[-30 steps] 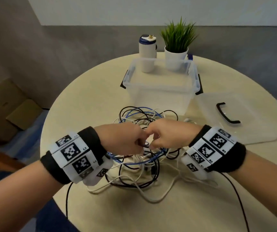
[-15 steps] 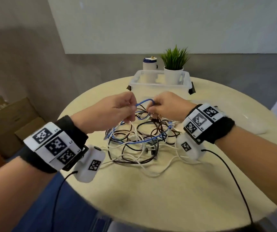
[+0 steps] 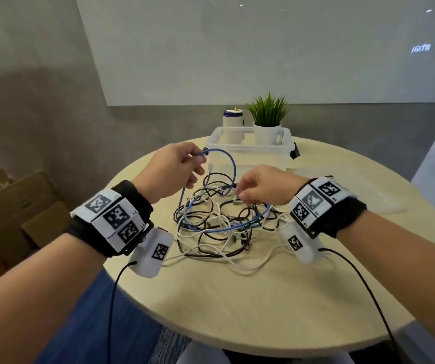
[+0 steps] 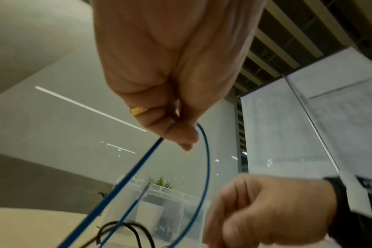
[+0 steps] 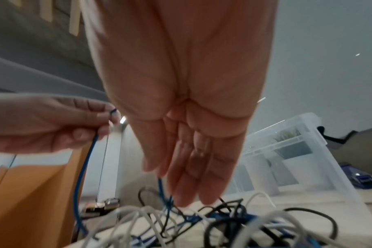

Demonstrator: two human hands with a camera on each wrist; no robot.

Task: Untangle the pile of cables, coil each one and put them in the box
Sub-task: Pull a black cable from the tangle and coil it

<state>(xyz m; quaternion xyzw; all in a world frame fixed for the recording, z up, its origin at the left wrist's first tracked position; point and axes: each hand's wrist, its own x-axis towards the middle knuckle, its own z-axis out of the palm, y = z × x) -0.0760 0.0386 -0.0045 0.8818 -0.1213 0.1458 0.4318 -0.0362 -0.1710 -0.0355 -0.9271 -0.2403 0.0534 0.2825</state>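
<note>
A tangled pile of black, white and blue cables (image 3: 211, 232) lies mid-table. My left hand (image 3: 197, 157) pinches the blue cable (image 3: 231, 164) near one end and holds it raised, so it arcs up over the pile. The left wrist view shows that pinch (image 4: 181, 134) around the blue cable (image 4: 206, 159). My right hand (image 3: 238, 198) is lower, just above the pile, its fingertips pinching the same blue cable where it drops back into the tangle (image 5: 160, 184). The clear plastic box (image 3: 263, 158) stands open behind the pile.
The box's clear lid (image 3: 368, 198) lies flat at the right. A potted plant (image 3: 267, 111) and a white bottle (image 3: 233, 120) stand behind the box. Cardboard boxes (image 3: 6, 206) sit on the floor at the left. Bare tabletop (image 3: 237, 298) lies in front of the pile.
Both hands were together on the pile; now they have parted. The left hand has risen up and to the left, drawing a loop of blue cable out. The head view has tilted up.
</note>
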